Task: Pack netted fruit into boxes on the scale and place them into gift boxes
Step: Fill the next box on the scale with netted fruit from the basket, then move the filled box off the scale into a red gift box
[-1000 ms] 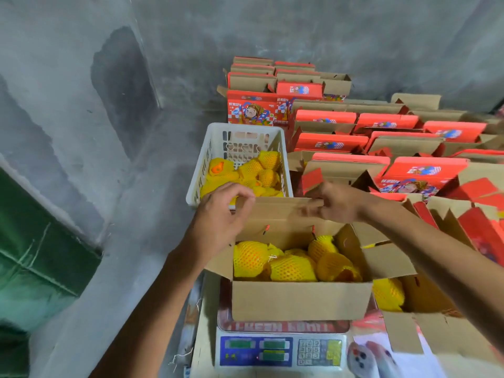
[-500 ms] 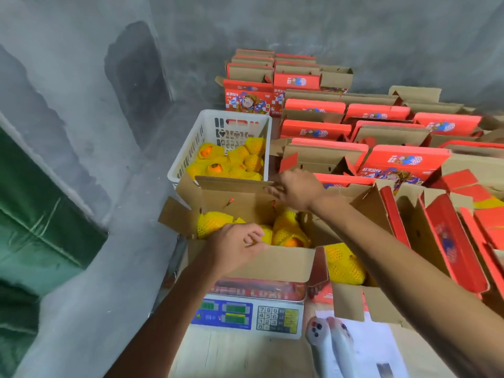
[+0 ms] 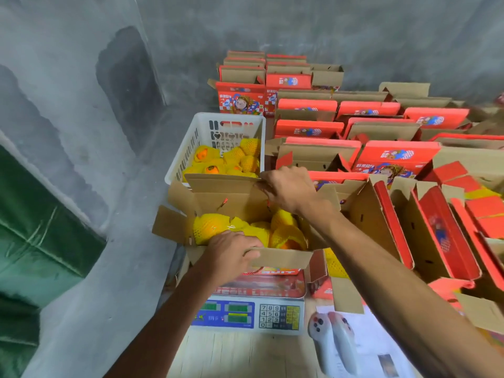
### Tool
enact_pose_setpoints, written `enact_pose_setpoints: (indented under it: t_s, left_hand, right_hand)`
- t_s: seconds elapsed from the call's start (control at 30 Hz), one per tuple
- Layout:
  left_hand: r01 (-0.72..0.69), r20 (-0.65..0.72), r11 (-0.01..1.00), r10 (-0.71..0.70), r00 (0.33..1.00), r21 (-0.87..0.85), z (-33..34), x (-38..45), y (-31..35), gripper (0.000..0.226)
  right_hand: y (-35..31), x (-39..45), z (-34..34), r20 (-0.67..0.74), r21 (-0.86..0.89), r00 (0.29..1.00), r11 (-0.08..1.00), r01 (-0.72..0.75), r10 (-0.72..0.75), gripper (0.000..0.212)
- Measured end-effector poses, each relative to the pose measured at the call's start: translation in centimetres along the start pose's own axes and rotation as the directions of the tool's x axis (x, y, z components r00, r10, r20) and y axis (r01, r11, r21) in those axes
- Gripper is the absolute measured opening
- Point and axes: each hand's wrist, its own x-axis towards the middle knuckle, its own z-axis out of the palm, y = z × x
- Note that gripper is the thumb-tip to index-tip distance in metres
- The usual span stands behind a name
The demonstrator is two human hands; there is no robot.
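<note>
Head camera view, looking down: a brown cardboard box [image 3: 231, 203] sits on a digital scale [image 3: 248, 313], flaps open, filled with round fruit in yellow foam netting [image 3: 210, 227]. The left hand [image 3: 231, 253] grips the near wall, fingers curled over its edge. The right hand [image 3: 289, 190] pinches the far flap. Loaded like this, the box is probably heavy, and its thin card may sag; lifting by opposite walls or from beneath looks safest. The netting should cushion the soft fruit. Behind stands a white basket [image 3: 201, 132] of more netted fruit, and to the right rows of open red gift boxes [image 3: 395, 156].
</note>
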Motion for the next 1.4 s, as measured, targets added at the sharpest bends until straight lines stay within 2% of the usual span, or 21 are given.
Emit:
enact_pose_setpoints:
  t_s: [0.2,0.33,0.57,0.7,0.93,1.2,1.4]
  left_hand:
    - [-0.063,-0.055,0.998,0.063,0.996,0.015,-4.5,1.1,1.4,0.016]
    - [-0.102,-0.119,0.991,0.112,0.987,0.088,-7.2,3.7,3.7,0.019]
    - [-0.188,-0.206,0.969,0.219,0.954,0.162,-9.1,10.1,10.6,0.013]
    - [-0.23,-0.235,0.961,0.261,0.936,0.153,-7.8,14.8,16.1,0.016]
    - [-0.225,-0.264,0.97,0.241,0.934,0.091,-3.6,24.6,26.5,0.015]
    - [-0.245,-0.15,0.96,0.264,0.953,0.135,0.1,34.5,35.2,0.019]
    - [-0.274,-0.124,0.953,0.289,0.949,0.128,2.6,40.1,39.0,0.019]
  right_hand:
    - [1.0,1.4,-5.6,-0.138,-0.037,0.989,0.998,0.042,-0.047,0.026]
    - [3.9,1.7,-9.7,-0.234,-0.037,0.972,0.999,0.007,-0.015,0.029]
    - [11.5,0.5,-15.0,-0.335,-0.08,0.942,0.995,-0.063,0.033,0.029]
    - [18.3,-1.8,-16.5,-0.376,-0.089,0.925,0.991,-0.098,0.058,0.028]
    - [31.8,-5.2,-16.7,-0.321,-0.162,0.94,0.97,-0.179,0.12,0.034]
    - [44.7,-7.9,-15.8,-0.394,-0.117,0.901,0.963,-0.243,0.179,0.031]
    - [51.3,-9.2,-13.4,-0.396,-0.103,0.88,0.939,-0.327,0.263,0.03]
